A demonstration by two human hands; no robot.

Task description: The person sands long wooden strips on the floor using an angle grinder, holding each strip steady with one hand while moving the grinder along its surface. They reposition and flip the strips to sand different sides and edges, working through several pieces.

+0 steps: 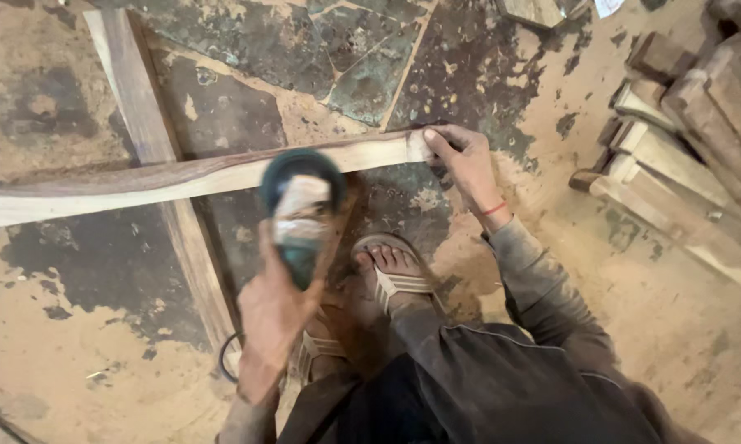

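My left hand [273, 311] grips a green hand-held angle grinder [301, 205], its round head blurred just over a long pale wooden plank [140, 182]. The plank lies across the dusty floor from the left edge toward the middle. My right hand [461, 158] holds the plank's right end down, thumb on top. A second long plank [152, 140] runs beneath it at an angle. My sandalled feet [391, 275] rest just behind the plank.
A stack of cut wooden blocks [683, 148] lies at the right. The stone floor [370, 57] is cracked and covered with sawdust. A dark power cord [226, 362] curls near my left foot.
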